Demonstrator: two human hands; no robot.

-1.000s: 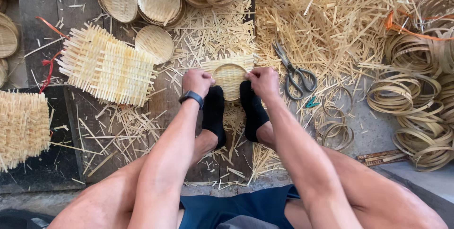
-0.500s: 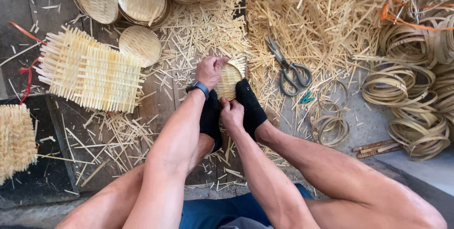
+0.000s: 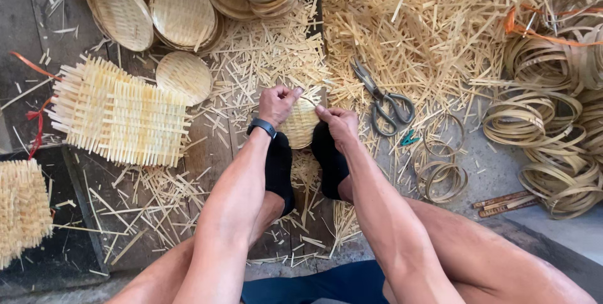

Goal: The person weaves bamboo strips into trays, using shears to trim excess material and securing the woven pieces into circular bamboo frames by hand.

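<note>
Head view: the left hand [image 3: 276,104] and right hand [image 3: 340,125] pinch opposite edges of a small round woven bamboo disc [image 3: 301,125], fingers closed on its rim, braced between two black-socked feet [image 3: 278,169]. This looks like edge shaping; grey metal shears [image 3: 383,98] lie just right of the right fingers.

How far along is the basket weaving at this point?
Done: finished round baskets are stacked at the top. In hand: the left hand and right hand grip a small woven disc held between the black-socked feet. Apparently left: square woven mats, coiled bamboo rings and loose strips lie unused; scissors rest nearby.
</note>
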